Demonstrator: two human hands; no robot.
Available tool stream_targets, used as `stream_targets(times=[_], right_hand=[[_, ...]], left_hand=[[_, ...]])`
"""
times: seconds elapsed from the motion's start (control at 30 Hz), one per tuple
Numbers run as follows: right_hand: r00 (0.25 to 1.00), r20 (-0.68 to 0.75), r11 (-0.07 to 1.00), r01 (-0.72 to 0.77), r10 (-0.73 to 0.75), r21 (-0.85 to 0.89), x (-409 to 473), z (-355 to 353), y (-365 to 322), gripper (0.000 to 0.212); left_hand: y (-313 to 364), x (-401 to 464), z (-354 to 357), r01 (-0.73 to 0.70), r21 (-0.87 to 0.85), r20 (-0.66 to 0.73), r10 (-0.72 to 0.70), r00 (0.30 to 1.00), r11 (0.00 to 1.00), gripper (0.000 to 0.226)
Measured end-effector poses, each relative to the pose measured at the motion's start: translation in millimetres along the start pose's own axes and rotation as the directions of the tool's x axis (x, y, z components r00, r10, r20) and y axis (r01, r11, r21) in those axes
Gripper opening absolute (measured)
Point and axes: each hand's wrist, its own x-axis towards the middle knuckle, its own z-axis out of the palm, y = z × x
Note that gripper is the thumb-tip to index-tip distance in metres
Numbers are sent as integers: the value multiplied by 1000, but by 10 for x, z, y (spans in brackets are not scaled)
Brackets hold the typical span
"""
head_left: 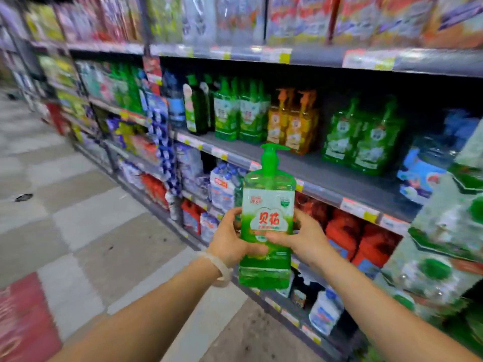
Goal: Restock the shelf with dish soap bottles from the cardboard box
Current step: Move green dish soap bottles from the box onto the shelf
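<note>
Several rows of green and orange pump bottles stand on the dark shelf (326, 176) ahead of you. In front of it you hold one green dish soap bottle (266, 218) upright, left hand (230, 241) and right hand (300, 236) both wrapped around it.

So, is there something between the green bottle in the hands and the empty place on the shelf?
Nothing visible: the green pump bottle is below the shelf, whose bare gap lies between the orange bottles and green bottles.
</note>
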Motion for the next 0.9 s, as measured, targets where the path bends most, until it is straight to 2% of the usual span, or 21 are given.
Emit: stream_targets(times=[0.17,0.27,0.37,0.47,0.57,0.9], right_hand=[[992,98,997,81,-82,10,656,532,-267,49],[989,110,995,98,-98,7,1144,745,-331,52],[988,96,992,122,-119,-29,1717,906,-407,57],[990,48,989,133,-130,-69,2312,1039,-484,62],[992,-12,988,125,-126,-93,2850,1106,-558,70],[963,-237,991,125,-131,-41,4110,1165,-748,84]], left_hand=[[58,441,-637,-16,1,-73,16,997,1000,83],[54,866,-909,-30,20,-106,32,994,999,86],[88,1415,-1110,-51,41,-123,56,991,998,77],[145,2035,-1283,-49,57,-109,55,992,997,74],[259,2594,-1405,-80,108,-94,91,991,991,82],[464,4184,-1577,-242,186,26,242,970,952,94]])
